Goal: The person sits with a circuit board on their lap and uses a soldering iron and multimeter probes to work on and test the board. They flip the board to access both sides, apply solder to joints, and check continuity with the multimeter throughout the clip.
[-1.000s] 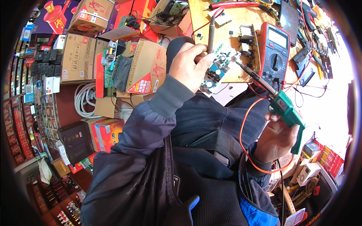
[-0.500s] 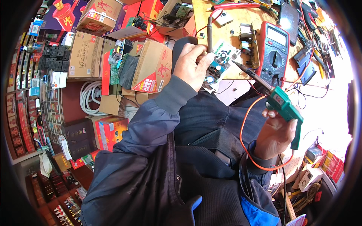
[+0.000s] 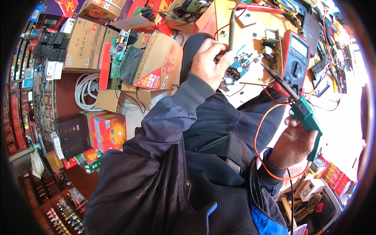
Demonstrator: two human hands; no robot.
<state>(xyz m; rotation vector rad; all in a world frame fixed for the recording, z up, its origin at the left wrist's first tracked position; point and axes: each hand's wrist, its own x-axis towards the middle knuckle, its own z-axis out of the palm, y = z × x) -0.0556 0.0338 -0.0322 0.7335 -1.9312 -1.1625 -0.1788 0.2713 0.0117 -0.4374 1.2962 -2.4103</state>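
Wooden bench [image 3: 266, 21] is seen at far right, cluttered. Circuit board [image 3: 239, 68] is positioned at its near edge, between the hands. Dark probe [image 3: 232, 31] is pinched by left hand [image 3: 213, 60]; green soldering iron [image 3: 306, 115] is gripped by right hand [image 3: 293, 143], contact with board unclear. Components could be scorched or shorted if either tool slips. Board is pale, densely populated, partly blue.
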